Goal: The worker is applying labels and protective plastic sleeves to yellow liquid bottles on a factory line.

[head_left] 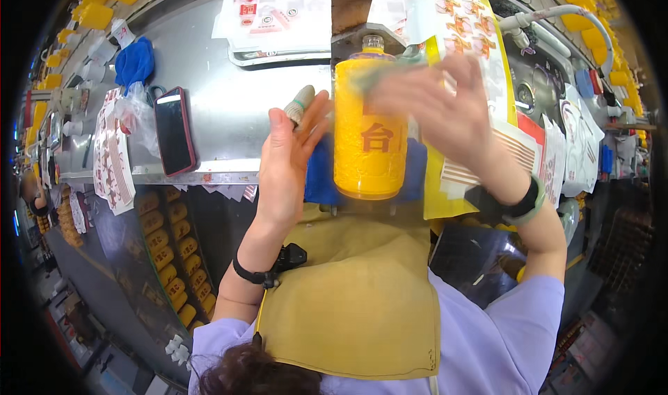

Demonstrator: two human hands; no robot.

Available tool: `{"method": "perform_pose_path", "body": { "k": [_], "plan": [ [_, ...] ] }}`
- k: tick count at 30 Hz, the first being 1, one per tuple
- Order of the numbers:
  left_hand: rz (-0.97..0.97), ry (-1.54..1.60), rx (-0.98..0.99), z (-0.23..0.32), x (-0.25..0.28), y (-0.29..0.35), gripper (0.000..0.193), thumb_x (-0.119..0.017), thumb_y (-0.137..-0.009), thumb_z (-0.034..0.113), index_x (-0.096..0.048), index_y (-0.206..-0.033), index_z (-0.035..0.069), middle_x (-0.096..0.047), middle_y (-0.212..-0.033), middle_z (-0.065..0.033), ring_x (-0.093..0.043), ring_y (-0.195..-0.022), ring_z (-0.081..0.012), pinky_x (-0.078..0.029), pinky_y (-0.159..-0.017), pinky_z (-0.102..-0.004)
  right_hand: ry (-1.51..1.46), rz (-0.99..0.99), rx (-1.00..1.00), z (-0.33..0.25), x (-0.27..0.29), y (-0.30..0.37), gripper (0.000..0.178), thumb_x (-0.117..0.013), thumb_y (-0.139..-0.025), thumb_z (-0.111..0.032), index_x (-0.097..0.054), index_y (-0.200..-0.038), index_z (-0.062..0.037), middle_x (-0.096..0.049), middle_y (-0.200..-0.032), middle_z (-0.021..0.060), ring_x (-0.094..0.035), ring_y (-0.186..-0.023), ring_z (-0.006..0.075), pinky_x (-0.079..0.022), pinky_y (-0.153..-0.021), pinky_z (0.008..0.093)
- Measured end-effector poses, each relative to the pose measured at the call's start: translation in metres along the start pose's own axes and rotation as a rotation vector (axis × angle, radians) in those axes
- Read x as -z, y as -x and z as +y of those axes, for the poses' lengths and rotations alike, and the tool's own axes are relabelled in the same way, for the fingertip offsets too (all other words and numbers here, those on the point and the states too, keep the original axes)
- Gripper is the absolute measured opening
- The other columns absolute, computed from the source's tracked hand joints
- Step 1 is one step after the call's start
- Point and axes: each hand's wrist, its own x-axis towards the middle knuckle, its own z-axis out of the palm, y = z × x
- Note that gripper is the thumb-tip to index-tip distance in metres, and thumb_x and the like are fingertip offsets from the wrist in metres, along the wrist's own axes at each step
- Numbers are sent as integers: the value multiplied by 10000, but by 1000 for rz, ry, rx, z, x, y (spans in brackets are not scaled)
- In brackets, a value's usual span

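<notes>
A yellow bottle [369, 165] with a clear glass neck [373, 44] and dark red lettering lies straight ahead, its base toward me. Just left of it, my left hand [282, 162] is open and holds nothing, its fingers stretched out. A greyish finger cot [299, 103] covers one of its fingertips. My right hand [445, 110] passes over the bottle's upper right side, smeared by motion. Something grey-green shows at its fingertips, too blurred to name, and whether those fingers touch the bottle cannot be made out. Blue cloth [415, 169] shows beside the bottle.
A phone [174, 131] in a red case lies on the metal table [223, 110] at left, near a blue cloth bundle [134, 62]. Printed sheets [271, 9] lie at the back. Yellow-edged sticker sheets [466, 26] stand right. Below left, several yellow bottles [163, 256] lie in rows.
</notes>
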Motion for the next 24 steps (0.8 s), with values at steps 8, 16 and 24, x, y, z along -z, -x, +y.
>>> {"method": "perform_pose_path", "body": {
  "k": [8,16,24],
  "plan": [
    [-31,-6,-21,-2,-7,-7,784,-232,-1119,544,-279,-1570,-95,-413,-1588,-239,-394,-1482,-316,-279,-1238,-460,-55,73,-516,-12,10,7,321,-754,-822,24,-734,-1123,-86,-727,-979,85,-638,-854,298,-494,-750,405],
    [-18,-27,-31,-3,-12,-11,719,-275,-1126,507,-308,-1584,-47,-409,-1591,-211,-414,-1462,-314,-309,-1213,-452,-212,-95,-308,-23,16,-19,325,-671,-762,22,-737,-1063,-82,-708,-901,50,-661,-819,244,-495,-745,367],
    [-53,-827,-645,-7,-8,-4,699,-647,-969,455,-532,-1479,-10,-476,-1478,-277,-508,-1306,-443,-420,-1099,-475,-416,268,-854,2,10,21,231,-615,-975,17,-659,-1197,-26,-680,-1050,62,-633,-920,142,-503,-836,291]
  ]
}}
